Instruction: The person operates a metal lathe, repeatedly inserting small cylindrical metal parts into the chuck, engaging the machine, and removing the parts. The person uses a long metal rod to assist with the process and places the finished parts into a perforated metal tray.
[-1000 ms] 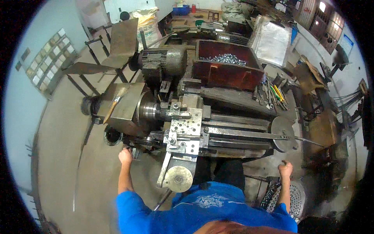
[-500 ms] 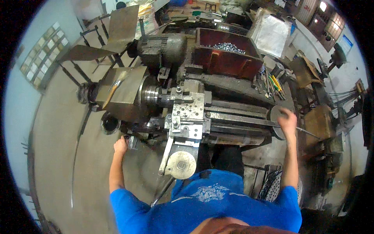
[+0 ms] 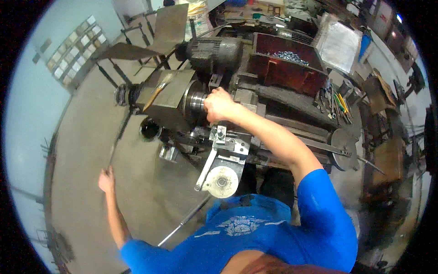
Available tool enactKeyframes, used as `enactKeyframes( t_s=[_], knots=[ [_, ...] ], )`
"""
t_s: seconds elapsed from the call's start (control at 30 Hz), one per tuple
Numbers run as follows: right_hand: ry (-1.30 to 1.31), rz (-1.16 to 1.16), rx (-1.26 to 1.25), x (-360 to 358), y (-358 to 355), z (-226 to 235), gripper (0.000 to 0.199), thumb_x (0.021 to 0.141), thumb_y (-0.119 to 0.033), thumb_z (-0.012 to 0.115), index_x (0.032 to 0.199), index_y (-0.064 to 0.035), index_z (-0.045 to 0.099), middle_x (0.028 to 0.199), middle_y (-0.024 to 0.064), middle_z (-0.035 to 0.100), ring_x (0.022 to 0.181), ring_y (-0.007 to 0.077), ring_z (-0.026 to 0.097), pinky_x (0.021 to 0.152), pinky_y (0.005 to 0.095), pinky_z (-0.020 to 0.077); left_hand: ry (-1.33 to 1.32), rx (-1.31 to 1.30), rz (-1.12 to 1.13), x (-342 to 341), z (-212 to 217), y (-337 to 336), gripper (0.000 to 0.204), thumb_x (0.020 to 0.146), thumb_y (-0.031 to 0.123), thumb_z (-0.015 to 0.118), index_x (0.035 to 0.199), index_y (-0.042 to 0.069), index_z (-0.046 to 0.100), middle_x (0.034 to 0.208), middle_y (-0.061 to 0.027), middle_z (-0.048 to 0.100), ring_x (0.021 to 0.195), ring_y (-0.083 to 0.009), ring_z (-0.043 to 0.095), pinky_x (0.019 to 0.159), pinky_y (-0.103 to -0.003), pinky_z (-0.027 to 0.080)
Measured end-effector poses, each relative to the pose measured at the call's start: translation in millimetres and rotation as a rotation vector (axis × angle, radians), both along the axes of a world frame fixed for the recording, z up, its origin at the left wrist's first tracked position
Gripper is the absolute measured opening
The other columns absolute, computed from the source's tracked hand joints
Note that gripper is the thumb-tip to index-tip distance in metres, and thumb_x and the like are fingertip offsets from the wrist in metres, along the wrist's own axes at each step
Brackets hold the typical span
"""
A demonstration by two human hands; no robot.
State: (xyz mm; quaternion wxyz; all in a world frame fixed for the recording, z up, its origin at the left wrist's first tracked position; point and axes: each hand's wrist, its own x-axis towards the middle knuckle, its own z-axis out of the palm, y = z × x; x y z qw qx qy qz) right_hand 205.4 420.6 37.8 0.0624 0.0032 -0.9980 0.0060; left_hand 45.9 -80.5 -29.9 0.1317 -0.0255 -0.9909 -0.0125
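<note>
My right hand (image 3: 220, 106) is at the shiny spindle nose (image 3: 197, 101) of a lathe, its fingers curled in and covering what they hold, if anything. Out to the left, my left hand (image 3: 106, 179) is closed at the lower part of a long thin lever (image 3: 119, 139) that slants down from the headstock (image 3: 169, 105). Below my right forearm lies the metal tool slide (image 3: 232, 145), partly hidden by that arm. A pale round handwheel (image 3: 222, 181) with a bar handle sits at its near side.
Behind the lathe stands a dark red box (image 3: 289, 73) of small metal parts, right of a motor (image 3: 214, 54). A brush (image 3: 155, 97) lies on the headstock cover. Hand tools (image 3: 337, 104) and a round disc (image 3: 343, 148) are at the right end.
My right hand has moved left from the round disc to the spindle nose. My left hand has left the lathe's front and moved out to the lever. The view has shifted somewhat.
</note>
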Motion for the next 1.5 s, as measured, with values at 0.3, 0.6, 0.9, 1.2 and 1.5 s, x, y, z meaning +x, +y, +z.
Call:
enactKeyframes(
  t_s=[0.3,0.6,0.9,1.2,1.5],
  knots=[
    [0.110,-0.041,0.038,10,10,10,0.020,0.051,-0.022,0.060,0.064,-0.0074,0.065,0.068,0.0123,0.062,0.072,0.0282,0.060,0.077,0.0360,0.0423,0.053,0.047,-0.003,110,5,79,0.038,0.073,0.038,0.062,0.087,0.003,0.055,0.075,-0.0177,0.060,0.071,-0.0357,0.059,0.061,-0.043,0.045],
    [0.499,-0.534,0.093,126,172,70,0.038,0.059,-0.025,0.061,0.096,-0.0167,0.066,0.119,0.0229,0.048,0.088,0.0362,0.057,0.078,0.0421,0.0460,0.061,-0.138,-0.300,73,19,89,0.029,0.070,0.025,0.068,0.076,0.000,0.055,0.069,-0.0188,0.059,0.068,-0.0354,0.059,0.061,-0.042,0.047],
    [0.612,-0.634,-0.079,307,191,40,0.048,0.055,-0.015,0.062,0.103,-0.0123,0.063,0.133,0.0171,0.038,0.111,0.0328,0.048,0.092,0.0345,0.0402,-0.393,0.379,-0.406,-7,9,98,0.024,0.077,0.021,0.061,0.084,-0.001,0.056,0.060,-0.0101,0.053,0.054,-0.0179,0.051,0.052,-0.033,0.042],
    [0.307,-1.620,-0.057,677,87,-72,0.031,0.059,-0.025,0.063,0.086,-0.0101,0.068,0.092,0.0154,0.063,0.088,0.0310,0.059,0.079,0.0363,0.0469,-0.777,0.304,-0.522,-27,-11,115,0.035,0.086,0.018,0.055,0.110,-0.007,0.049,0.074,-0.0119,0.059,0.061,-0.0167,0.057,0.053,-0.028,0.047],
    [-0.106,-2.063,-0.272,785,-42,-179,0.023,0.060,-0.022,0.058,0.073,-0.0047,0.065,0.084,0.0190,0.062,0.083,0.0314,0.061,0.078,0.0377,0.0486,-0.523,0.070,-0.631,38,13,183,0.032,0.086,0.019,0.055,0.107,-0.006,0.053,0.078,-0.0139,0.061,0.062,-0.0187,0.059,0.053,-0.029,0.048]
  ],
)
